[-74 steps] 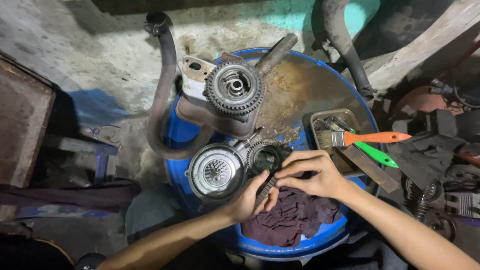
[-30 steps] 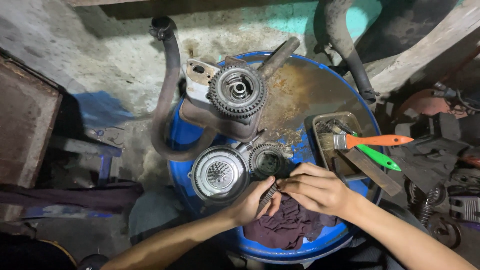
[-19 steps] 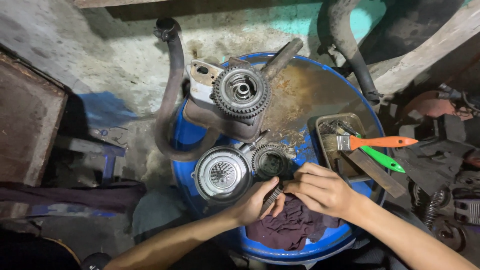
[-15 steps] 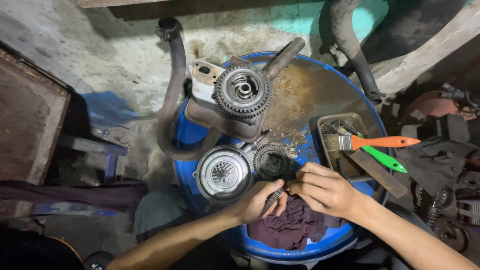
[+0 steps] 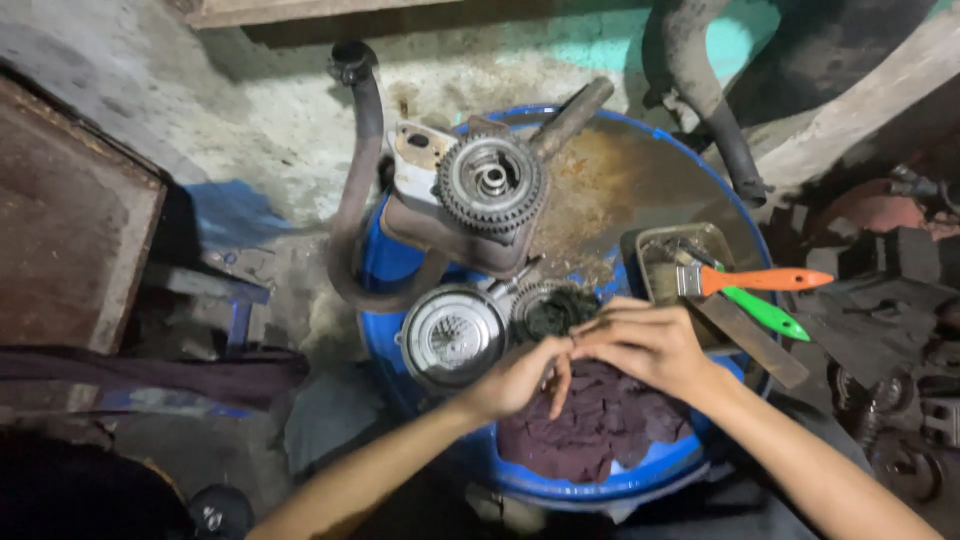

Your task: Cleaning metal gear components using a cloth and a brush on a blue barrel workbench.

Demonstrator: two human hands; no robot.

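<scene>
My left hand (image 5: 518,377) and my right hand (image 5: 648,345) meet fingertip to fingertip above a dark purple rag (image 5: 600,430) on a blue drum lid (image 5: 610,488). Together they pinch a small dark part, almost wholly hidden by the fingers. Just beyond the fingertips lies a dark toothed ring (image 5: 552,308). A round silver cover (image 5: 452,335) sits to its left. Farther back stands an engine part with a large toothed gear (image 5: 492,185).
A metal tray (image 5: 690,248) at the right holds an orange-handled brush (image 5: 765,280), a green-handled tool (image 5: 768,313) and a flat metal bar (image 5: 752,342). A curved exhaust pipe (image 5: 350,190) hangs off the drum's left. A rusty plate (image 5: 70,230) lies far left; black parts crowd the right.
My hands have drawn closer together and lifted slightly off the rag. The small dark part seen between them earlier is now covered by my fingers.
</scene>
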